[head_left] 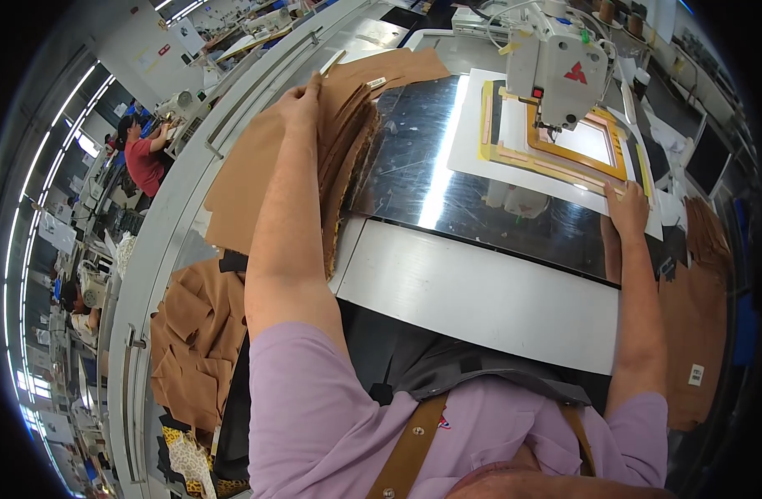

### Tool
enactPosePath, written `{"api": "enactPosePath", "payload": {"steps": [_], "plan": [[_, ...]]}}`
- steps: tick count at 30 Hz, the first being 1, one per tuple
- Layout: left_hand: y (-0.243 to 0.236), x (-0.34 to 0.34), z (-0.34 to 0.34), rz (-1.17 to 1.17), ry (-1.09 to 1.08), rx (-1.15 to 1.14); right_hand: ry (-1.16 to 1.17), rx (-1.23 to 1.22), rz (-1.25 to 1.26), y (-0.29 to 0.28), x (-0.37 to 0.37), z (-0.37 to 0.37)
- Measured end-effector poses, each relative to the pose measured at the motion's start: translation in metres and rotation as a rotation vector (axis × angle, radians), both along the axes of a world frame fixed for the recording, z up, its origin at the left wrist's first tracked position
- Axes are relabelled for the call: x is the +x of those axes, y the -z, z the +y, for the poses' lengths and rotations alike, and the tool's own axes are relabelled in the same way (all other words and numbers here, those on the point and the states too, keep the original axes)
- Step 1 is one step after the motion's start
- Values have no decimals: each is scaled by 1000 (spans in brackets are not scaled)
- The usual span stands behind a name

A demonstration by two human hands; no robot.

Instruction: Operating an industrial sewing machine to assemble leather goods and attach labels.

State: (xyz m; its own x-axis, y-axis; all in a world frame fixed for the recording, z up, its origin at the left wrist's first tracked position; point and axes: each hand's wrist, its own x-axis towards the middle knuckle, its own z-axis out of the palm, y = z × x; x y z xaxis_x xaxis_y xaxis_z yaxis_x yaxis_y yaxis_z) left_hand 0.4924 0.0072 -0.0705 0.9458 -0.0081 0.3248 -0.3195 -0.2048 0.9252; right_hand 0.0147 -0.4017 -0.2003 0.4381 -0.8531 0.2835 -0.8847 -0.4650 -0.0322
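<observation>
My left hand (302, 101) is closed on the top edge of a thick stack of brown fabric pieces (347, 150) standing tilted at the left of the shiny metal table (422, 187). My right hand (627, 208) rests flat on the near right corner of a white template board (480, 141) with a yellow frame (564, 158) on it. The frame lies under the head of a white sewing machine (559, 66). Both forearms are bare, with lilac short sleeves.
More brown cut pieces lie in a heap (202, 333) at lower left and in a pile (697, 316) at right. A white table front (480, 291) runs before me. Another person in red (141, 158) works at far left.
</observation>
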Motion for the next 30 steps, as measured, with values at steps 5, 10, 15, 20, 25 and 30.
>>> {"api": "enactPosePath", "payload": {"steps": [5, 10, 15, 20, 25, 30], "plan": [[-8, -154, -77, -100, 565, -541, -448, 344, -608, 0, -12, 27], [47, -307, -98, 64, 1010, -554, -819, 1492, -1133, -41, 36, 102], [101, -345, -110, -748, 1155, 134, -934, 1806, -1247, -43, 2, 44], [117, -336, -79, -728, 1092, 709, -258, 1556, -1447, -38, -26, 5], [92, -368, -57, -703, 1260, 772, -364, 1176, -656, -32, -51, -14], [92, -309, -99, -799, 806, 592, -741, 787, -454, -27, -14, 35]]}}
